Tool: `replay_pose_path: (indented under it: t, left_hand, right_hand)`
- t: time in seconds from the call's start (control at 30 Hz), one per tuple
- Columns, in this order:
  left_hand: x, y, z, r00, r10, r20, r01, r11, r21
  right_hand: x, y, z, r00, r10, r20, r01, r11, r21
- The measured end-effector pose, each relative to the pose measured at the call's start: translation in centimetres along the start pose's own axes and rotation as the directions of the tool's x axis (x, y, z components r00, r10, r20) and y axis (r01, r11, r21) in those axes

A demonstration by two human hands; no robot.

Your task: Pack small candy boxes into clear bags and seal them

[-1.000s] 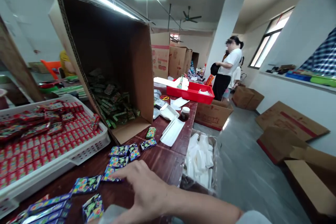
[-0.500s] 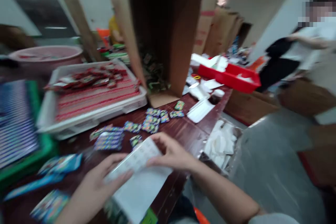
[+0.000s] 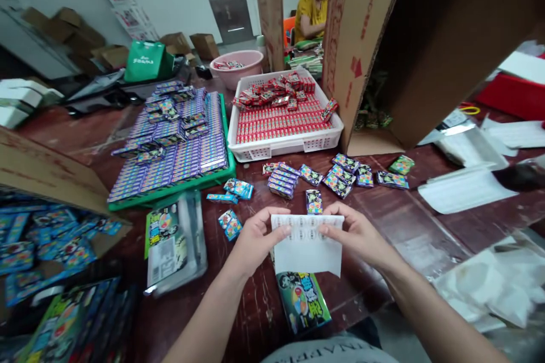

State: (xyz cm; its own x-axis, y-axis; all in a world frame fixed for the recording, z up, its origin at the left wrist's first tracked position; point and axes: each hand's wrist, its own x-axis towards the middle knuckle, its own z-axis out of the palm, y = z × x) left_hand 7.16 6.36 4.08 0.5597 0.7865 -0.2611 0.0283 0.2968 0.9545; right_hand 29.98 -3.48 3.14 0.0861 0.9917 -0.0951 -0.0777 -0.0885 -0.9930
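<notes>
Between my two hands a white sheet of round stickers is stretched, its upper strip printed with small round marks and bent over. My left hand pinches its left side, thumb in front. The right side is pinched by my right hand the same way. Partly covered by the sheet, a green and black printed packet lies on the table close to me. Just beyond the sheet are small purple boxes in a loose group, with a few small blue boxes to the left.
A white basket of red boxes and a green tray of purple boxes stand beyond. Tall cardboard box at right; open carton of blue boxes at left. A person in yellow sits behind. White papers lie right.
My view has swung left and steadied. The sticker sheet, tilted before, is now held level and facing me, with both hands still on it.
</notes>
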Motion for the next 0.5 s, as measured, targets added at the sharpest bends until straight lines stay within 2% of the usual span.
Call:
replay_pose_path:
  t: [0.13, 0.2, 0.27, 0.37, 0.43, 0.5]
  left_hand:
    - [0.0, -1.0, -0.2, 0.975, 0.063, -0.213, -0.081, 0.994, -0.076]
    - [0.0, -1.2, -0.2, 0.96, 0.119, -0.253, -0.129, 0.991, -0.024]
    - [-0.1, -1.3, -0.2, 0.96, 0.173, -0.222, -0.162, 0.984, 0.069]
    - [-0.1, -1.2, -0.8, 0.961, 0.251, -0.118, -0.219, 0.948, 0.233]
    - [0.1, -1.0, -1.4, 0.951, 0.304, -0.06, -0.267, 0.902, 0.34]
    - [0.3, -0.7, -1.9, 0.954, 0.298, -0.04, -0.26, 0.883, 0.392]
  right_hand:
    - [0.9, 0.6, 1.0, 0.998, -0.056, -0.022, 0.058, 0.992, 0.115]
    - [1.3, 1.0, 1.2, 0.999, -0.051, -0.018, 0.053, 0.99, 0.133]
    - [1.7, 1.2, 1.4, 1.0, -0.009, -0.024, 0.012, 0.993, 0.117]
    - [2.1, 1.4, 1.2, 0.998, 0.029, -0.061, -0.024, 0.996, 0.082]
    - [2.3, 1.4, 1.0, 0.998, 0.023, -0.059, -0.02, 0.999, 0.048]
    - [2.5, 1.4, 0.9, 1.0, -0.011, -0.026, 0.01, 1.0, -0.023]
